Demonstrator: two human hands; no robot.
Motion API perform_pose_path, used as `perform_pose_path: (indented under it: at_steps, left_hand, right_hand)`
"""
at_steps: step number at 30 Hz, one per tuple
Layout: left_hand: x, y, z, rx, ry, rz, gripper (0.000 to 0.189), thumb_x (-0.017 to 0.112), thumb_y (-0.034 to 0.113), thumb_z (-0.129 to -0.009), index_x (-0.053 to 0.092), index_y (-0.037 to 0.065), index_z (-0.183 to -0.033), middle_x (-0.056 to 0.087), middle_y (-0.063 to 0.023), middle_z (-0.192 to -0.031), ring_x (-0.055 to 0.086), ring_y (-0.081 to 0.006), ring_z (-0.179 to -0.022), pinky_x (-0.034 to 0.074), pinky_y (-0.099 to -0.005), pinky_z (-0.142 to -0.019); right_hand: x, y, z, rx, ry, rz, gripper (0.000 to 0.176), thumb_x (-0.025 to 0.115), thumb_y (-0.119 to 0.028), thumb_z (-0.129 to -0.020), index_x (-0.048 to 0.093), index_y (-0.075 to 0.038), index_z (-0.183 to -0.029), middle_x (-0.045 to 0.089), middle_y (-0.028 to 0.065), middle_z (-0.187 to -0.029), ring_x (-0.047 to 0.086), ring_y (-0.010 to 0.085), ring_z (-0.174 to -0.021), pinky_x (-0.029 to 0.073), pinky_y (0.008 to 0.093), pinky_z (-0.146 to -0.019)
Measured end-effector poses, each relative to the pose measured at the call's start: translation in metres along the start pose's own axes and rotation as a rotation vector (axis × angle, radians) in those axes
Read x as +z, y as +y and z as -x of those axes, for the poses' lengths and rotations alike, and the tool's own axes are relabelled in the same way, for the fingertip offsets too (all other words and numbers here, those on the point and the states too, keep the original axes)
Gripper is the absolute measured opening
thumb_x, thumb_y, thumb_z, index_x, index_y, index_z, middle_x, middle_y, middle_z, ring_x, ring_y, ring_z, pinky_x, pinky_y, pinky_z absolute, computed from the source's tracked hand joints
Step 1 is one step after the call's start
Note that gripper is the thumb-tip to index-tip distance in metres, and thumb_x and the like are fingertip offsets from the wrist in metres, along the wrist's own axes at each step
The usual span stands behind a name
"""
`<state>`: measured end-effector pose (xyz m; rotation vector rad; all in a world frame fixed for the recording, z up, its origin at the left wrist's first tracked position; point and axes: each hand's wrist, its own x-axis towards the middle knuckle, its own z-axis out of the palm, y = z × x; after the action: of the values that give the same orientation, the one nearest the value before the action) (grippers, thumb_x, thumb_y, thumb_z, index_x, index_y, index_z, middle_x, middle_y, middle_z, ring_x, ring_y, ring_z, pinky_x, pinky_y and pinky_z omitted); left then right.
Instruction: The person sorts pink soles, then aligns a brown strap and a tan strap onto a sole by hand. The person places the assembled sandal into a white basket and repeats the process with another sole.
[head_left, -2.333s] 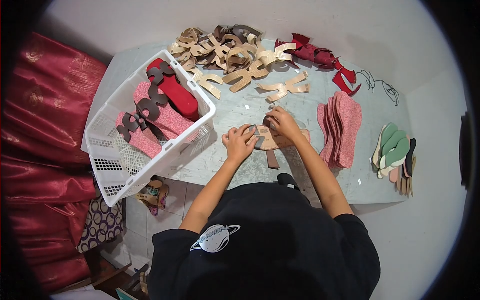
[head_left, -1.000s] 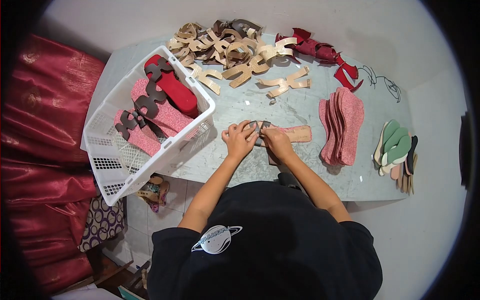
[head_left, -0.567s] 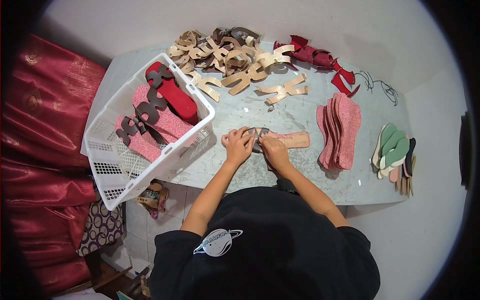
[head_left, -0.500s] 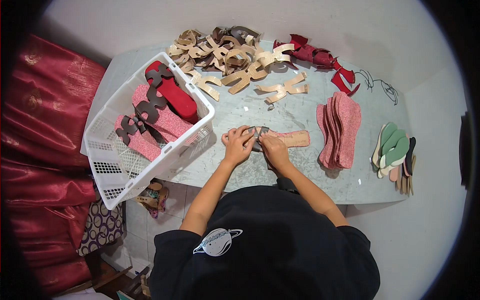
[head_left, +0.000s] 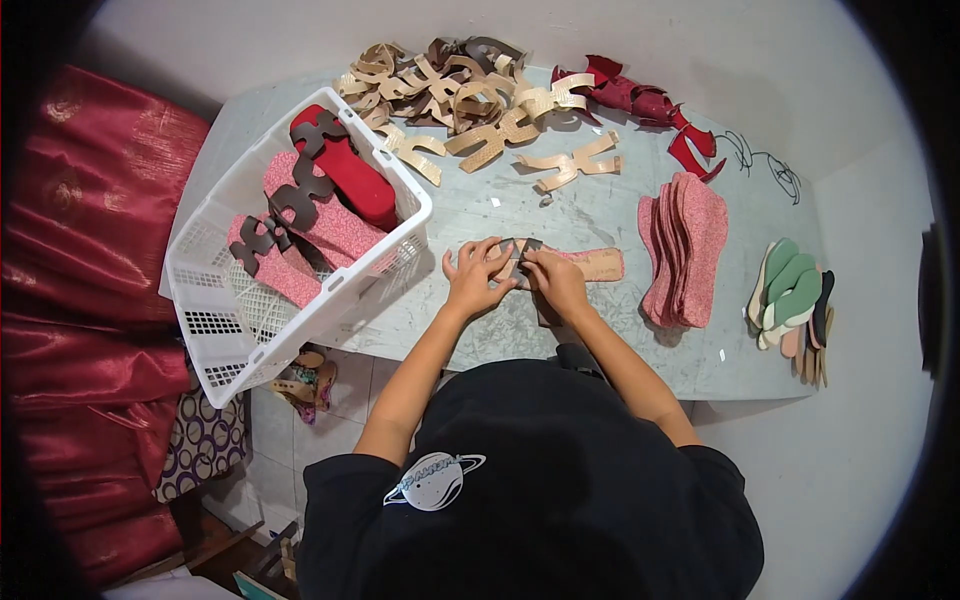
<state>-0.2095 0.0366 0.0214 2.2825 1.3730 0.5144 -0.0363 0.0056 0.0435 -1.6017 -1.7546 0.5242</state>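
Note:
A pink sole (head_left: 597, 265) lies on the table with its tan underside up, its long axis running left to right. Dark brown strap pieces (head_left: 519, 246) are folded over its left part. My left hand (head_left: 476, 279) presses on the sole's left end and the strap, fingers bent. With fingers pinched together, my right hand (head_left: 557, 280) holds the strap at the middle of the sole. Part of the strap hangs below, between the hands. The fingertips partly hide the strap.
At the left stands a white basket (head_left: 300, 345) with pink and red soles and brown straps. Gold straps (head_left: 570, 162) and red straps (head_left: 640, 103) lie along the back. Stacked pink soles (head_left: 685, 250) stand right of my hands, green soles (head_left: 795, 285) farther right.
The view has shifted slightly. Both hands remain at the strap and sole; my right hand's fingers have moved a little on the strap.

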Motion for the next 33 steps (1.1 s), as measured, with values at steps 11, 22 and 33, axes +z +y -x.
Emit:
perform_pose_path:
  at_steps: [11, 22, 33]
  left_hand:
    - [0.001, 0.001, -0.006, 0.004, 0.041, 0.001, 0.046, 0.066, 0.034, -0.070, 0.059, 0.025, -0.115, 0.046, 0.0000, -0.126, 0.035, -0.0262, -0.117, 0.009, -0.0570, -0.096]
    - [0.009, 0.000, -0.001, 0.001, 0.107, -0.006, 0.041, 0.064, 0.036, -0.074, 0.060, 0.024, -0.113, 0.046, 0.0003, -0.127, 0.034, -0.0265, -0.117, 0.009, -0.0573, -0.096]
    - [0.012, 0.000, 0.001, -0.009, 0.144, 0.016, 0.036, 0.063, 0.036, -0.075, 0.063, 0.023, -0.109, 0.047, 0.0019, -0.127, 0.034, -0.0276, -0.118, 0.007, -0.0577, -0.097]
  right_hand:
    - [0.013, 0.012, 0.008, -0.348, 0.006, 0.300, 0.024, 0.057, -0.008, -0.072, 0.059, 0.001, -0.094, 0.061, 0.0179, -0.099, 0.060, 0.0289, -0.094, 0.046, 0.0375, -0.086]
    - [0.013, 0.017, 0.016, -0.371, -0.037, 0.340, 0.031, 0.055, -0.010, -0.076, 0.056, 0.001, -0.105, 0.056, 0.0184, -0.111, 0.054, 0.0300, -0.105, 0.039, 0.0399, -0.095]
    - [0.015, 0.015, 0.025, -0.293, -0.091, 0.287, 0.035, 0.056, -0.014, -0.080, 0.054, 0.001, -0.111, 0.051, 0.0161, -0.120, 0.048, 0.0289, -0.113, 0.031, 0.0454, -0.099]
